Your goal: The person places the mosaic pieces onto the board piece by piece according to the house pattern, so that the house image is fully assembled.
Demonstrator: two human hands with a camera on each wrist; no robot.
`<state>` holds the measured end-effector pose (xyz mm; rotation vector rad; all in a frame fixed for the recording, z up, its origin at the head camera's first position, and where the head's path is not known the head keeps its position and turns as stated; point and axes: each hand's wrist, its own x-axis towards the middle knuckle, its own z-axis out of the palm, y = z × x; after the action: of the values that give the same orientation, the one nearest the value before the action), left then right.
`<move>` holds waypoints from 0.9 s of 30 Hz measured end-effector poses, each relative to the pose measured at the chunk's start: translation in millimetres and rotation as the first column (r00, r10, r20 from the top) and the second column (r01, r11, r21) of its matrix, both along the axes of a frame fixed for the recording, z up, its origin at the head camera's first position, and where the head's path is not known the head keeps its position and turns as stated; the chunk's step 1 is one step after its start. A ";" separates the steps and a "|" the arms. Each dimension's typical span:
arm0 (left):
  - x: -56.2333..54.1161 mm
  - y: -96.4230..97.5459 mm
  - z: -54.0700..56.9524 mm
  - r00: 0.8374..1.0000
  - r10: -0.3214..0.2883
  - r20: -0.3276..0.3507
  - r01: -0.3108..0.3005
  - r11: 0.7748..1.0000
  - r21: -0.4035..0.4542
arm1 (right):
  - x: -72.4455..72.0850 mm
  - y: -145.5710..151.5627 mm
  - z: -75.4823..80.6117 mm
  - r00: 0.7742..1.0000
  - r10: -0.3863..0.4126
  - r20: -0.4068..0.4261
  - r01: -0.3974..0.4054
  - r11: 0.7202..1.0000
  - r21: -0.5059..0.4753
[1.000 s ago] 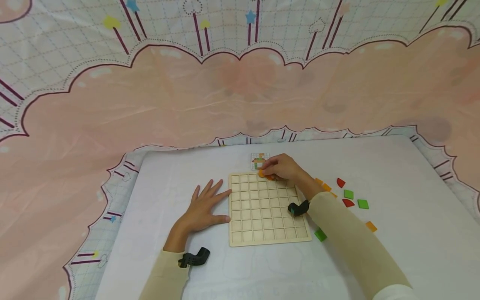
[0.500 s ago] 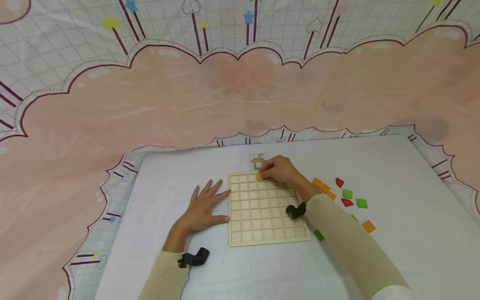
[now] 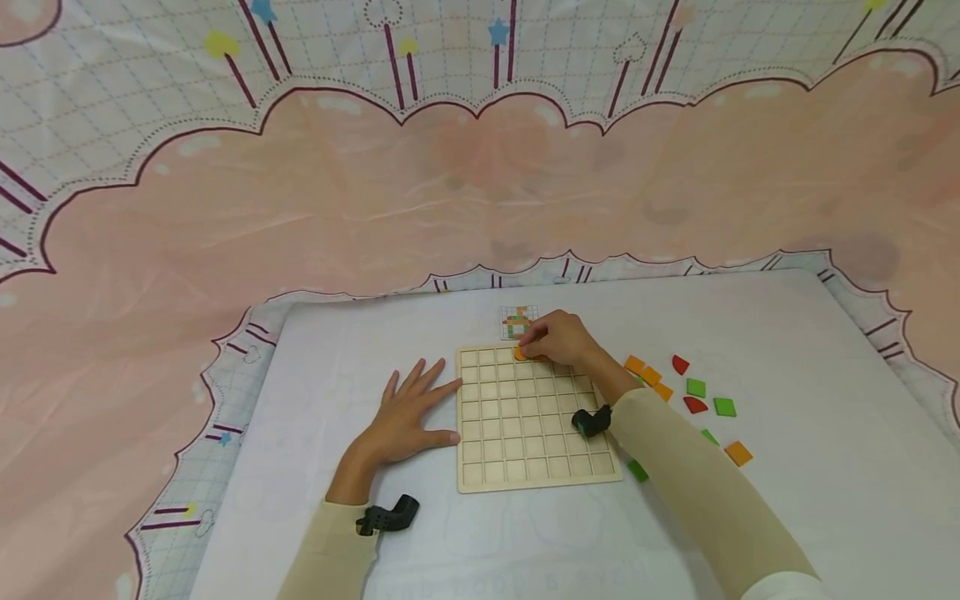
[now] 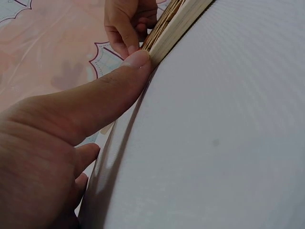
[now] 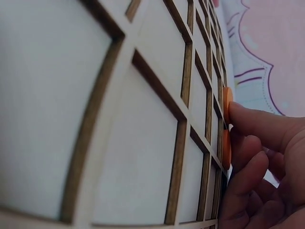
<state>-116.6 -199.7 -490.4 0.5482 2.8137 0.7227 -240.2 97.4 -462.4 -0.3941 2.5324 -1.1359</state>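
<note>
Table [image 3: 465,550]: board [image 3: 511,429] central, its visible cells mostly bare; work judged barely begun. Left hand [image 3: 405,425] spread, touching the board's 9 o'clock edge. Right hand [image 3: 564,338] pinching an orange tile [image 5: 227,99] at 12 o'clock, near the card [image 3: 513,324]. Loose tiles [image 3: 738,453] (red, green, orange) remain at 3 o'clock. Right wrist view reveals a second tile [image 5: 227,149] alongside, largely hidden from the head view.

Wooden grid board [image 3: 532,427] lies flat, two orange pieces [image 5: 227,149] at its far edge
</note>
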 end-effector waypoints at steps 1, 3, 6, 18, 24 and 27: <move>0.0 0.2 0.0 1.000 -0.001 -0.001 0.001 1.000 -0.001 | 0.0 0.4 0.0 1.000 -0.004 0.009 0.004 1.000 -0.011; -0.1 0.7 0.0 1.000 -0.004 -0.003 0.004 1.000 -0.002 | 0.1 1.0 0.2 1.000 -0.014 0.024 0.014 1.000 -0.025; -0.4 1.3 0.1 1.000 -0.008 -0.006 0.008 1.000 -0.002 | 0.1 1.8 0.1 0.999 -0.024 0.038 0.025 0.999 -0.033; 0.6 1.0 0.8 1.000 0.003 0.003 -0.003 1.000 0.002 | 0.4 10.3 1.8 0.993 0.035 0.109 -0.022 0.993 -0.118; 0.2 1.3 0.8 1.000 -0.002 -0.005 0.002 1.000 0.011 | -2.0 22.6 9.2 0.990 0.044 0.130 -0.024 0.988 -0.152; 0.5 0.9 0.9 1.000 0.000 -0.008 0.000 1.000 0.005 | -3.4 30.4 15.9 0.988 0.037 0.151 -0.011 0.985 -0.172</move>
<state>-116.1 -198.8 -489.5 0.5528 2.8196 0.7300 -243.6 127.8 -446.5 -0.3629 2.3003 -1.3257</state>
